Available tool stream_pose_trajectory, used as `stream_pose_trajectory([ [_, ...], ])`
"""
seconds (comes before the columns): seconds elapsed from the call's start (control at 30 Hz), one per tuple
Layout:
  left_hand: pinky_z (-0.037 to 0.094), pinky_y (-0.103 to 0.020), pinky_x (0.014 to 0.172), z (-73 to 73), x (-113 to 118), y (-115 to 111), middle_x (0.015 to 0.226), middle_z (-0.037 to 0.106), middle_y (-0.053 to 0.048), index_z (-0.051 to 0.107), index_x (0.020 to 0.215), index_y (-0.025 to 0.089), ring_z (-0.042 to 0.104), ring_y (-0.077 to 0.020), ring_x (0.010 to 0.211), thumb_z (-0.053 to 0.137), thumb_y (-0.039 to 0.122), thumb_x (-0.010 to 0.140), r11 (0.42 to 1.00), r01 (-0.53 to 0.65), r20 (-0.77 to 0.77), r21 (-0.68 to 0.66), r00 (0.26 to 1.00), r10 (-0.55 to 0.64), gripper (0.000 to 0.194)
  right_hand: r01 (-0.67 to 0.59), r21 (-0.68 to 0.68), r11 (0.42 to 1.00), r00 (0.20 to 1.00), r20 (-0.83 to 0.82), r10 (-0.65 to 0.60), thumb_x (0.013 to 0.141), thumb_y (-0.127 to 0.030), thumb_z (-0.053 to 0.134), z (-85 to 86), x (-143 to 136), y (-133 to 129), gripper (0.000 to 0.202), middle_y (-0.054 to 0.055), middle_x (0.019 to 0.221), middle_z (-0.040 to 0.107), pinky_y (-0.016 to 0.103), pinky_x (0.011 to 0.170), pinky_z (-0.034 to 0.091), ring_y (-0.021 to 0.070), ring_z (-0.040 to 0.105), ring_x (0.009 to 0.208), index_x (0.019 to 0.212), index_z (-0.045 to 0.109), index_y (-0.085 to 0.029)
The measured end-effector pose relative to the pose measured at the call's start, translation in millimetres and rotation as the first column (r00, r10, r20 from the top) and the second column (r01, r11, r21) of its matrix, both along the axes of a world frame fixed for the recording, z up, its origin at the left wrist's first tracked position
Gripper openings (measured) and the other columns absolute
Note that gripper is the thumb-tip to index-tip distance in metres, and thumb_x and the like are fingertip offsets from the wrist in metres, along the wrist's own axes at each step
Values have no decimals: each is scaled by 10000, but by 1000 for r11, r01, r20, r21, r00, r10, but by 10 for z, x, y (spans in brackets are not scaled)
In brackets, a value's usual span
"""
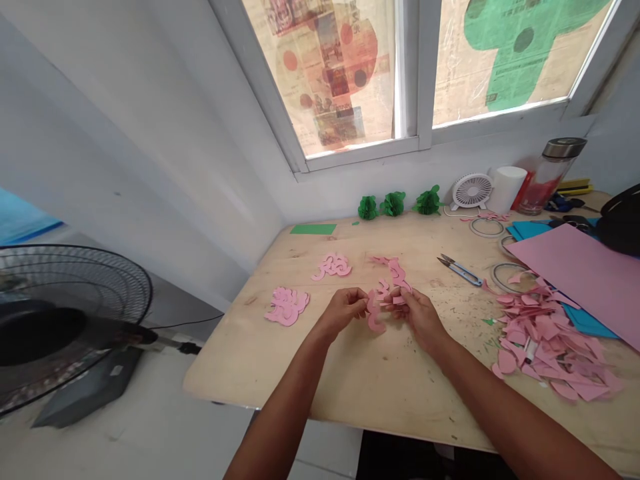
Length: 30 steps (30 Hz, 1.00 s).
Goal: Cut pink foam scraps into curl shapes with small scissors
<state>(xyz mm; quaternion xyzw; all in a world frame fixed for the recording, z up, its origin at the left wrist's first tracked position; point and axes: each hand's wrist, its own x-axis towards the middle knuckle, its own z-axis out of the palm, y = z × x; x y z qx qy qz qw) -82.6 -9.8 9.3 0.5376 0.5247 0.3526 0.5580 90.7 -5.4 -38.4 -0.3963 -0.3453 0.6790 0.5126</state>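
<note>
Over the middle of the wooden table (340, 373), my left hand (346, 308) pinches a curly pink paper cutout (375, 323) at its edge. Closed on a smaller pink paper piece (399, 301), my right hand (417, 313) is just to the right of it. The fingertips hide part of both pieces. More curved pink cutouts (397, 270) lie right behind my hands. Off to the left are a stack of pink cutouts (287, 307) and a looser group of pink cutouts (334, 265).
Thread snips (460, 270) lie right of my hands, beside a heap of pink scraps (555, 340). Pink sheets (585, 273) cover blue ones at the right. Green paper balls (393, 203), a small fan (471, 192) and a bottle (547, 177) line the wall. A floor fan (75, 327) stands left.
</note>
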Motion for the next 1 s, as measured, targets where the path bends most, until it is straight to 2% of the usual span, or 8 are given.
stream_pose_trajectory([
  [0.13,381,-217,541,38,-56,-35,591,576,-8,594,670,136,483,-76,509,614,273,686,999,-13,130,-45,991,18,139,-36,9,999,998,58,35,697,-501,598,33,-8,-24,342,74,817,672,219,425,329,124,584,528,758,612,-165],
  [0.3,374,-214,539,101,-21,-65,616,562,-2,592,684,136,479,-69,522,631,286,680,998,-45,270,-54,961,58,155,-135,32,990,990,54,133,736,-475,570,33,-20,-51,323,79,835,673,228,438,331,99,534,499,799,610,-160],
  [0.43,373,-210,515,118,15,-70,574,564,-2,574,665,136,482,-74,501,620,253,653,992,-127,227,-29,965,130,126,-198,44,979,979,51,196,747,-485,553,29,-19,-64,337,81,821,671,241,454,339,113,543,513,809,613,-159],
  [0.57,340,-194,445,117,57,-68,480,542,17,521,620,150,450,-69,421,574,182,610,954,-296,106,44,951,290,63,-155,75,985,985,86,149,741,-495,555,57,-15,-65,343,80,812,666,245,474,351,124,561,541,803,607,-162],
  [0.67,300,-183,393,117,148,-66,412,510,34,455,572,168,408,-62,356,552,180,591,926,-373,75,58,927,368,100,-159,109,981,980,137,144,756,-508,532,79,-23,-71,357,71,771,655,245,481,354,134,568,560,796,607,-161],
  [0.8,273,-176,355,110,339,-60,371,491,43,416,570,182,387,-62,311,579,247,599,916,-401,96,18,913,397,178,-188,157,969,968,197,156,765,-514,522,79,-48,-81,365,25,610,599,245,477,349,135,551,532,757,605,-159],
  [1.0,272,-178,360,90,530,-63,473,585,2,415,650,178,466,-84,341,632,357,612,920,-385,232,-68,891,390,284,-188,211,959,964,226,139,758,-527,526,49,-64,-77,365,12,589,581,241,459,342,136,546,523,696,588,-173],
])
